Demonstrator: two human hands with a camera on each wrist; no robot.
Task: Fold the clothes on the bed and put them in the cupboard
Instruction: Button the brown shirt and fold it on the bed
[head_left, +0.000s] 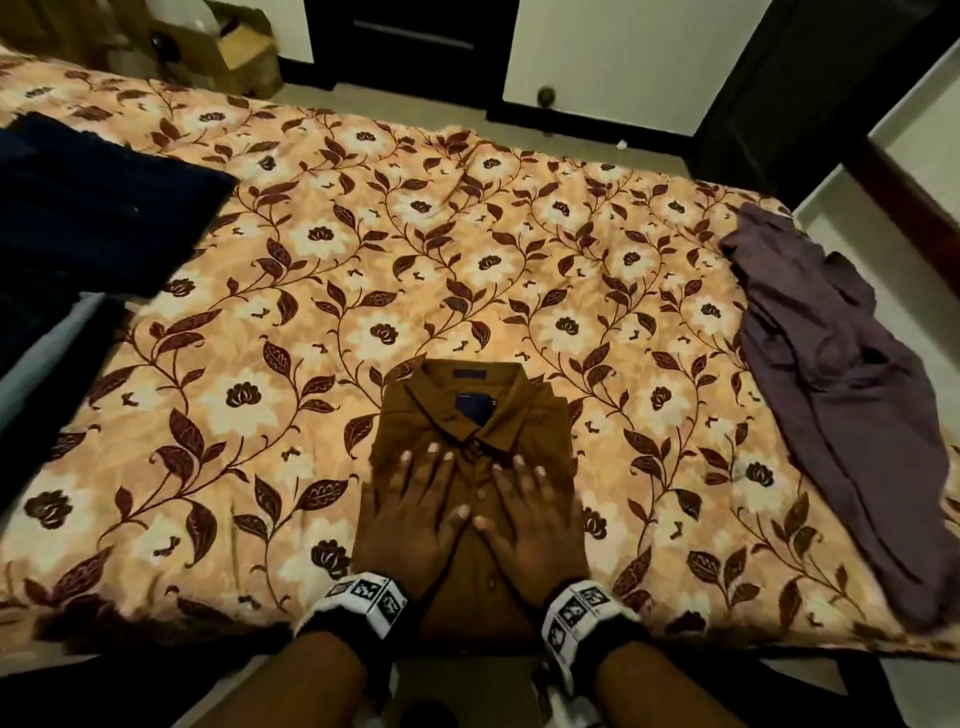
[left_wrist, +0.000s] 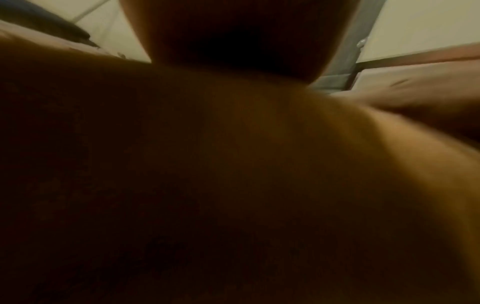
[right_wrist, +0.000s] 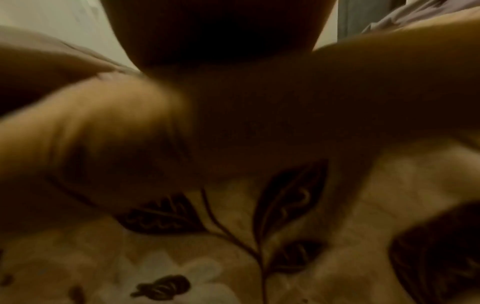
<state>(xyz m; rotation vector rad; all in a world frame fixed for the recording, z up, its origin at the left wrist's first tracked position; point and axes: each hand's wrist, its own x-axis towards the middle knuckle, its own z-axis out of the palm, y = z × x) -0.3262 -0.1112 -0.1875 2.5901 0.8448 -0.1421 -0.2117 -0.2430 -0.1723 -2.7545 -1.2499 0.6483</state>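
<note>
Both hands — left hand (head_left: 415, 512), right hand (head_left: 530, 514) — flat on folded brown shirt (head_left: 470, 415), floral bedspread (head_left: 363, 234).

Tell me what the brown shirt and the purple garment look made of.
Brown shirt: woven matte cloth, maybe cotton; its collar and folds hold crisp edges. Purple garment: thinner, limper fabric; it lies crumpled in soft creases. Fibre uncertain for both.
</note>
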